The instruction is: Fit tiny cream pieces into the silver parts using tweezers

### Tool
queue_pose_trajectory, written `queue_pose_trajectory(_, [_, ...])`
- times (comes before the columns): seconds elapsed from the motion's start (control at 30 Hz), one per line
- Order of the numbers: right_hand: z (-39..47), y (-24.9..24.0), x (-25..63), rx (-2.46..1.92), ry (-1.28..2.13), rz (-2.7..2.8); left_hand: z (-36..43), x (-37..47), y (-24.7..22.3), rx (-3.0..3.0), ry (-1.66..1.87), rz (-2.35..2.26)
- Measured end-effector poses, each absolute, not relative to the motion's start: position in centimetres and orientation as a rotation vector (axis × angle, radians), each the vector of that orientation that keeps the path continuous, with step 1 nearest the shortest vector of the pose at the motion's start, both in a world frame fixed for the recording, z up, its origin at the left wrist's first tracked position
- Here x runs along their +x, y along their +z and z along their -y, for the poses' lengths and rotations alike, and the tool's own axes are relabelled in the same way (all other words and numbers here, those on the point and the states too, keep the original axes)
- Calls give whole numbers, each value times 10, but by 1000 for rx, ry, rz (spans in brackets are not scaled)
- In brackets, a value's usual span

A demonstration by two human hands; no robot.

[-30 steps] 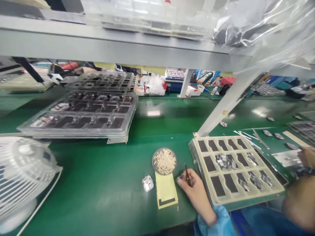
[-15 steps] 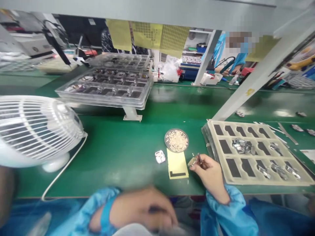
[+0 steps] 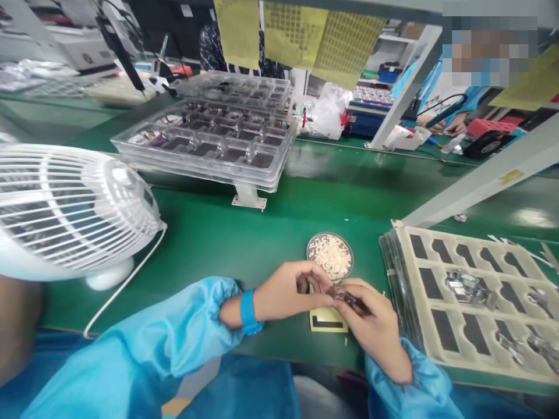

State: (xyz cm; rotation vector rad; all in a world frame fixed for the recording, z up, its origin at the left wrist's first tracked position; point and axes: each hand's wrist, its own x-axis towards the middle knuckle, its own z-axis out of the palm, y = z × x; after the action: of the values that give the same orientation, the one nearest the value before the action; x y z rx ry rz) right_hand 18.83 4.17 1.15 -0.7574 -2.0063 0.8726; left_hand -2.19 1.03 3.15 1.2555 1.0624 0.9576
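Note:
My left hand (image 3: 292, 294), with a blue band at its wrist, meets my right hand (image 3: 375, 320) over the near part of the green bench. Fingertips of both hands pinch a small dark, shiny metal part (image 3: 339, 294); its exact kind is hard to make out. Something slim and dark also shows between my right fingers. Below the hands lies a yellow pad (image 3: 328, 326) with a black L-shaped mark, its upper part covered by them. Just beyond them stands a round dish (image 3: 308, 247) of many tiny pale pieces.
A cream compartment tray (image 3: 441, 317) holding several metal parts sits at the right. Clear plastic trays (image 3: 198, 160) rest on a raised stand at the back left. A white fan (image 3: 74, 209) is at the left, and a slanted post (image 3: 467, 186) rises behind the cream tray.
My left hand has risen from the bench's front edge and joined my right hand at the metal part. The small white piece left of the pad is now out of sight. The view has shifted.

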Motion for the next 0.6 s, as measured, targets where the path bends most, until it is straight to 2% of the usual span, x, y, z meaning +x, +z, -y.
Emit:
queue_pose_trajectory(0.43, [-37,14,192,-805,951,1972,-15,-17,17,1172,1160,-1083])
queue_pose_trajectory(0.6, [-40,12,190,-762,881,1973,-12,-15,15,1212,1152,-1113])
